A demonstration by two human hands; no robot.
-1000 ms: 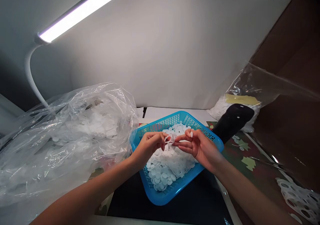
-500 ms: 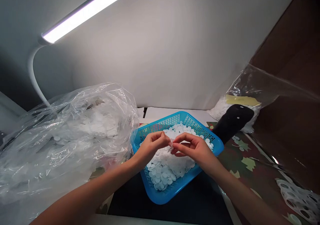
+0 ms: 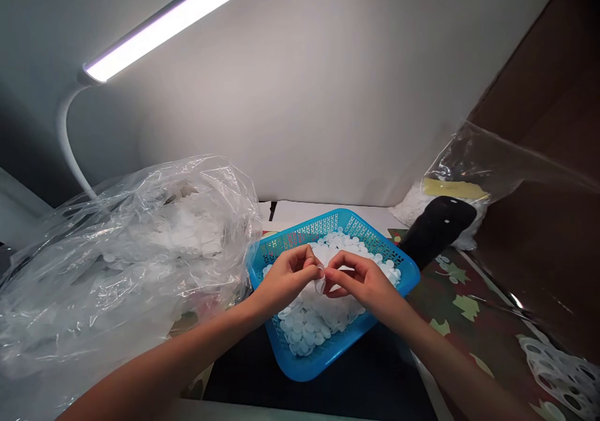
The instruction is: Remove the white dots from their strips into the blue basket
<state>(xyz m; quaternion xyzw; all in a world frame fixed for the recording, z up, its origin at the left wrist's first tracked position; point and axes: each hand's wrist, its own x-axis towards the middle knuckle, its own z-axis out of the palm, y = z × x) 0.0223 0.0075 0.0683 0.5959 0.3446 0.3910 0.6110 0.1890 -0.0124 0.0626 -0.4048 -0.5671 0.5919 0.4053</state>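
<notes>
Translucent plastic piece (image 3: 320, 285), small and partly hidden, sits pinched between the fingertips of both hands, just above the middle of a blue plastic mesh basket (image 3: 337, 351). The left hand (image 3: 288, 277) and the right hand (image 3: 360, 280) are both curled closed, knuckles up, their fingertips meeting at the piece (from where I stand, its exact shape is hard to make out). Beneath the hands, the basket holds a heap of white plastic discs (image 3: 300, 330), spread across most of its floor. To the lower left of the frame, a large clear plastic bag (image 3: 94, 296) slumps beside the basket, full of more white discs. At the right, a second clear bag (image 3: 469, 158) holds another white mass and shows a yellow label (image 3: 452, 188). A black rounded object (image 3: 435, 230) stands between that bag and the basket's right corner. A dark cloth printed with leaves (image 3: 469, 321) covers the surface at lower right, and a white sheet punched with round holes (image 3: 557, 371) lies at its edge. A white desk lamp (image 3: 164, 30) shines from the upper left.
</notes>
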